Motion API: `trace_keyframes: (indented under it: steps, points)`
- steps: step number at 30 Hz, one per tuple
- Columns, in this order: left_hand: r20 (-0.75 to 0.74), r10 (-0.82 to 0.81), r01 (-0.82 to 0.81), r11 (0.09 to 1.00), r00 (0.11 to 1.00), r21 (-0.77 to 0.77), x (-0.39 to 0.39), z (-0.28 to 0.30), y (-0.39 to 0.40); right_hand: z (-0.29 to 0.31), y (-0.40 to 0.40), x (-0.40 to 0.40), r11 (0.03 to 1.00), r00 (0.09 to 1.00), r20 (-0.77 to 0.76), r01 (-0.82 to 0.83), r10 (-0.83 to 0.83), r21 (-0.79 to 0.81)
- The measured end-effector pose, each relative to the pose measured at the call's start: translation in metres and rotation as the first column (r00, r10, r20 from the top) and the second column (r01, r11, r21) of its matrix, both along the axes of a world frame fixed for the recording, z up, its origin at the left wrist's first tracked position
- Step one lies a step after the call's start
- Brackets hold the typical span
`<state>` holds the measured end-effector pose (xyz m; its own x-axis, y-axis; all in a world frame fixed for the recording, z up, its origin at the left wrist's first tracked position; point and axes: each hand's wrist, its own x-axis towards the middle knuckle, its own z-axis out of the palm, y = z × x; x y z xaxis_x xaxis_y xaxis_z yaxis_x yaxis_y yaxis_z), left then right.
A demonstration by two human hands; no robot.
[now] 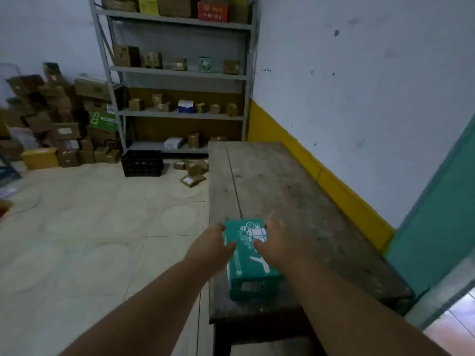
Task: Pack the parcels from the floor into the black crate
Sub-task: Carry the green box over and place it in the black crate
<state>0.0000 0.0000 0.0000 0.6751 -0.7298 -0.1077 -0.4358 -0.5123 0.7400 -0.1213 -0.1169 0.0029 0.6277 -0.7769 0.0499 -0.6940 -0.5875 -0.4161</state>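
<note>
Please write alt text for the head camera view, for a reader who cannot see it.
Both hands, left and right, grip a green box on a worn wooden table. Beyond, a black crate stands on the floor beside scattered brown parcels, below metal shelves.

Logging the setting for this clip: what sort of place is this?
Most likely a small parcel depot or stockroom. A metal shelf rack holds many small boxes, cartons are stacked against the wall, and a black crate sits on the floor beside loose parcels.
</note>
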Motion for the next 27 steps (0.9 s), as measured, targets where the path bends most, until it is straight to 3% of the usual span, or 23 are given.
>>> trace_keyframes:
  steps: [2,5,9,13,17,27]
  points:
    - [-0.072,0.074,-0.071,0.997,0.995,0.037,0.004,-0.013,-0.023,-0.019,-0.03,0.013,0.999,1.0,-0.029,0.002,-0.001,0.032]
    - [-0.232,0.166,-0.144,0.984,0.958,0.109,0.012,-0.034,-0.045,-0.053,-0.066,0.032,0.973,0.995,-0.086,0.062,-0.044,0.222]
    - [-0.357,0.152,-0.089,0.978,0.921,0.188,0.015,-0.056,-0.065,-0.087,-0.087,0.049,0.893,0.993,-0.116,0.076,-0.027,0.443]
    - [-0.3,0.237,-0.189,0.965,0.924,0.181,0.028,-0.071,-0.082,-0.098,-0.091,0.069,0.895,0.997,-0.048,0.07,-0.055,0.441]
    - [-0.178,0.374,-0.363,0.927,0.91,0.091,0.065,-0.063,-0.078,-0.073,-0.08,0.106,0.88,0.988,0.096,0.061,-0.12,0.47]
    - [-0.38,0.42,-0.516,0.833,0.824,-0.2,0.222,0.006,0.039,-0.003,0.031,0.282,0.954,0.907,0.421,-0.144,0.02,0.265]
